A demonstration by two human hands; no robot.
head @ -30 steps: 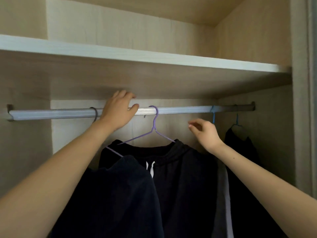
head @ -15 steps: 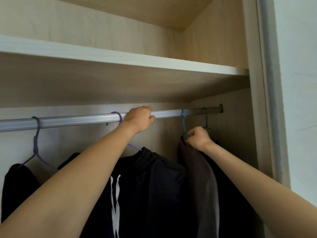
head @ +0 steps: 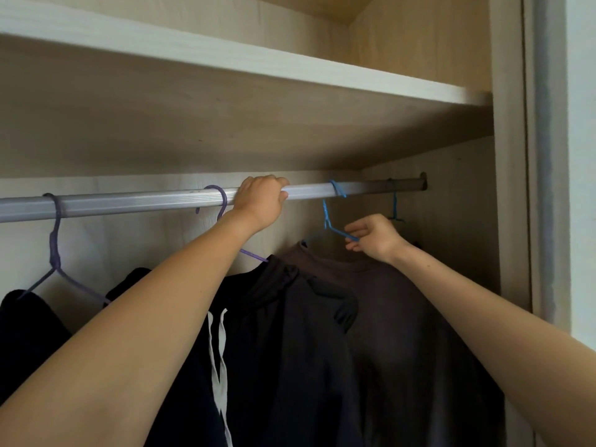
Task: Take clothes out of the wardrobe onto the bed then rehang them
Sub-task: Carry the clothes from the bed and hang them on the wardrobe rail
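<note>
Comparing with half a second back: the right hand (head: 375, 237) has left its closed fist at the neck of the blue wire hanger (head: 327, 217) and now pinches that hanger's right shoulder wire between thumb and fingertips. The dark grey-brown shirt (head: 403, 317) on it shows more of its front and collar than before. The left hand (head: 261, 201) is unchanged, fingers curled over the silver metal rail (head: 129, 203), and the hands are apart, each clamped on its own thing. The pale wood wardrobe (head: 458, 221) holds a white-edged shelf board (head: 225, 56) above the rail, with everything else hanging from the rail. From left to right there is a far-left purple wire hanger (head: 54, 246) carrying a black garment (head: 29, 324). Next is a middle purple wire hanger (head: 222, 201), its hook just left of the left hand, carrying a black hoodie with white drawstrings (head: 290, 350). Then comes the blue wire hanger with the shirt, its hook on the rail just right of the left hand. Last is a second blue hanger (head: 394, 204) near the rail's end socket, its garment mostly hidden behind the right hand and shirt. The shirt hangs directly below the right hand, its left side overlapped by the hoodie, and the left forearm crosses in front of the hoodie
</note>
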